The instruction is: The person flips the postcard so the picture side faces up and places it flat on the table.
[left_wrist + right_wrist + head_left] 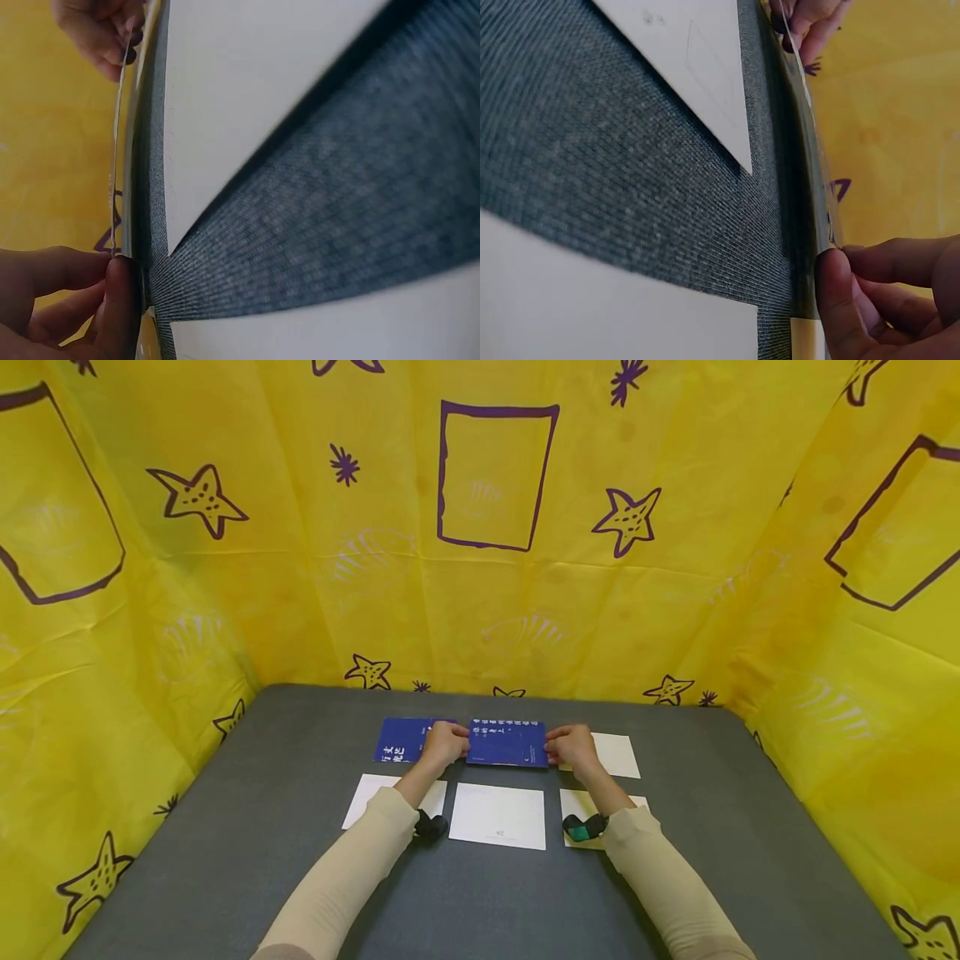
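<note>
A blue card (507,746) with white lettering is held between my two hands over the far middle of the table. My left hand (446,744) pinches its left edge between thumb and fingers, and my right hand (572,748) pinches the right edge. Both wrist views show the card (116,165) nearly edge-on, with the left thumb (118,300) and the right thumb (836,285) on its near side. Another blue card (397,740) lies to the left, partly covered by the left hand. Beside the right hand lies a white card (617,755).
Nearer me lie white cards: one on the left (367,793), one in the middle (497,815) with small print, and one on the right (577,802) partly under the right wrist. A yellow patterned cloth (495,610) encloses the dark grey table (480,902) behind and at the sides.
</note>
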### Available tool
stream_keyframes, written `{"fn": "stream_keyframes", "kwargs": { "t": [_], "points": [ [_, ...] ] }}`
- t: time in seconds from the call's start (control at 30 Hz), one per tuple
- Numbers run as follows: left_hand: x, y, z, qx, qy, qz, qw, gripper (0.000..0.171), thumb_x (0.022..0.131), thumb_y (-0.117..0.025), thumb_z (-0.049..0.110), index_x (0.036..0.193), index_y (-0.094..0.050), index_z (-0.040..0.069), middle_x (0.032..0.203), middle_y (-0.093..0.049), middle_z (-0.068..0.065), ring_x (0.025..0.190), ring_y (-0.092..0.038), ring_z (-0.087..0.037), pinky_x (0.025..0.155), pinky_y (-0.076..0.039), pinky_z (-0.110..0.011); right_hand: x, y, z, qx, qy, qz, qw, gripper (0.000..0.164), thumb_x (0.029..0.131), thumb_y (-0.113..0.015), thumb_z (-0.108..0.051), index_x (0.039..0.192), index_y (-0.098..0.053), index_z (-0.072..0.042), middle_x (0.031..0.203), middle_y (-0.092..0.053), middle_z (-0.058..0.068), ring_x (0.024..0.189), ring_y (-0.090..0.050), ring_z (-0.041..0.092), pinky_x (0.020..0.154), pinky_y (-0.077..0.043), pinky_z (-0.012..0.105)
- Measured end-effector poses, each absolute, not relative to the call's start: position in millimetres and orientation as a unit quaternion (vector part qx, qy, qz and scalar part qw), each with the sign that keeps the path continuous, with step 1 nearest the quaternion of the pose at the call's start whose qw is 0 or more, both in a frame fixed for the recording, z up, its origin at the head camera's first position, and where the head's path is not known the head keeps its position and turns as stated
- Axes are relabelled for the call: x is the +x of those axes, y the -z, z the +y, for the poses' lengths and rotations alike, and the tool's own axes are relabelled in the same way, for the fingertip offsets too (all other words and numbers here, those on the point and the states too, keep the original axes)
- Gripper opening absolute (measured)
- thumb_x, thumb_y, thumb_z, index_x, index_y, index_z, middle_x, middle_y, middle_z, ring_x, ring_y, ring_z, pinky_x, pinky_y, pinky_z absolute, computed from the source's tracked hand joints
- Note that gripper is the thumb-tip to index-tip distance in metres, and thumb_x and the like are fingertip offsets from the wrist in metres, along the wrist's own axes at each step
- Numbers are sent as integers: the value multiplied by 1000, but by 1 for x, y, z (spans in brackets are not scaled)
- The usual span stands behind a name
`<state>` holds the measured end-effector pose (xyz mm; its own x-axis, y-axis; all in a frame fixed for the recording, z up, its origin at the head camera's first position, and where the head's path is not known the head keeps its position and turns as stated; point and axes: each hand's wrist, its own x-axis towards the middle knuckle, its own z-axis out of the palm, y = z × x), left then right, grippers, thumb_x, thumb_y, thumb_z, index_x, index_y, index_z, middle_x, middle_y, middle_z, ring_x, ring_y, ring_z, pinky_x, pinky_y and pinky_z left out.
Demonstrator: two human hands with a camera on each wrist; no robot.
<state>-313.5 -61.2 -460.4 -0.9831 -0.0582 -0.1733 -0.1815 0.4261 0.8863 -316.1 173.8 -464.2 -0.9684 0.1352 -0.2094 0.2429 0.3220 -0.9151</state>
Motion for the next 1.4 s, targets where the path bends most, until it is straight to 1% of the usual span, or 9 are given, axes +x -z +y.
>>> {"fn": "stream_keyframes", "kwargs": {
  "t": [0.13,0.3,0.47,0.63,0.77,0.9,1.07,1.23,1.4],
  "points": [
    [-311,461,-61,-46,-485,872,41,26,77,-59,2,101,-67,0,100,-67,-16,68,-64,-14,61,-52,-24,-315,464,171,122,562,817,47,22,72,-62,7,95,-64,9,65,-60,8,45,-56,11,46,-52,24],
    [-309,460,-61,-33,-434,900,29,27,75,-59,3,100,-68,3,95,-69,-13,74,-64,-18,61,-47,-23,-314,466,170,127,552,823,47,21,73,-63,6,93,-65,8,66,-60,8,44,-55,10,45,-50,22],
    [-309,459,-61,-30,-423,905,26,27,75,-60,3,100,-68,2,94,-70,-12,79,-64,-21,65,-49,-27,-315,466,170,123,550,825,49,21,72,-62,7,93,-65,8,67,-61,9,44,-56,10,45,-51,22],
    [-308,458,-62,-17,-407,913,4,24,75,-60,6,98,-69,2,95,-70,-12,83,-64,-23,71,-51,-32,-316,464,172,116,547,827,53,20,73,-61,7,93,-65,9,67,-62,10,45,-57,12,46,-52,25],
    [-306,457,-60,-7,-386,922,-26,20,78,-60,10,95,-70,4,96,-70,-10,88,-63,-25,77,-50,-36,-316,459,177,107,540,833,63,21,75,-61,3,95,-64,9,66,-62,10,47,-58,15,48,-53,28],
    [-304,453,-54,9,-378,925,-38,18,80,-60,14,94,-70,6,95,-70,-8,86,-63,-24,74,-50,-36,-317,450,184,96,532,839,63,23,79,-58,-4,98,-64,7,65,-63,12,48,-58,17,50,-54,31],
    [-302,448,-44,25,-407,913,-22,17,81,-61,15,93,-70,7,95,-69,-8,85,-63,-23,72,-50,-35,-318,440,197,84,506,856,62,26,83,-59,-13,99,-63,7,72,-64,15,53,-60,18,53,-55,31],
    [-300,448,-32,25,-459,888,21,19,81,-62,15,96,-70,7,98,-69,-8,89,-61,-21,74,-49,-33,-316,436,210,81,481,871,67,29,84,-59,-16,101,-62,7,75,-64,15,54,-59,18,53,-54,29],
    [-299,450,-19,22,-502,863,52,20,81,-62,14,98,-69,5,91,-69,-9,71,-58,-13,62,-49,-23,-315,438,227,83,461,880,74,31,84,-59,-18,103,-61,7,75,-64,13,56,-60,18,54,-54,29]
  ]
}}
